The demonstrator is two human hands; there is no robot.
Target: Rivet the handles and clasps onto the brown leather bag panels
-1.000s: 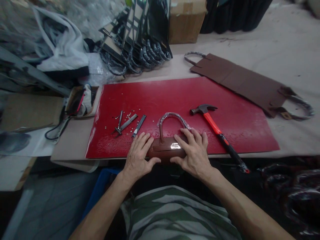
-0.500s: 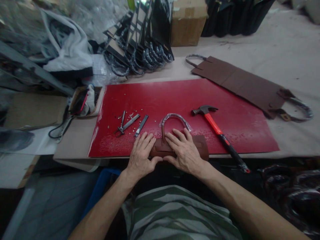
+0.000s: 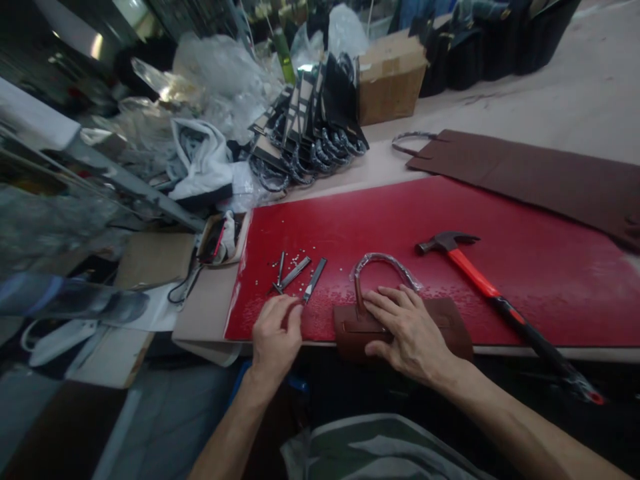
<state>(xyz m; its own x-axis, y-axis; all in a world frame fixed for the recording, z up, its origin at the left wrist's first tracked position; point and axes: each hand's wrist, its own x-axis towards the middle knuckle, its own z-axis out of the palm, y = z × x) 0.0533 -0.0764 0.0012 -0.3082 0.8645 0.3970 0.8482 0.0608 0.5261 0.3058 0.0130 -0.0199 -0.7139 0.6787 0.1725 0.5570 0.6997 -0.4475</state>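
My right hand point(image 3: 407, 330) lies with fingers stretched out over a brown leather bag piece point(image 3: 453, 327) at the table's front edge. A plastic-wrapped handle point(image 3: 383, 259) arches up from that piece, past my fingertips. To the left, my left hand point(image 3: 277, 330) is off the leather, its fingers curled and the thumb close to the index finger. Whatever it may hold is hidden. Just beyond it are a flat metal tool point(image 3: 315, 280), another metal tool point(image 3: 296, 273) and a thin rod-like one point(image 3: 281, 268), among scattered small bits.
A claw hammer point(image 3: 483, 283) with a red-black handle lies right on the red board point(image 3: 320, 220), its grip overhanging the edge. Behind are a long brown leather panel point(image 3: 525, 167), a cardboard box point(image 3: 393, 80) and black bag pieces point(image 3: 343, 100). A small tray point(image 3: 243, 243) sits left.
My left hand has left the leather piece and moved left toward the metal tools, its fingers curling. My right hand stays on the leather. The view has turned left.
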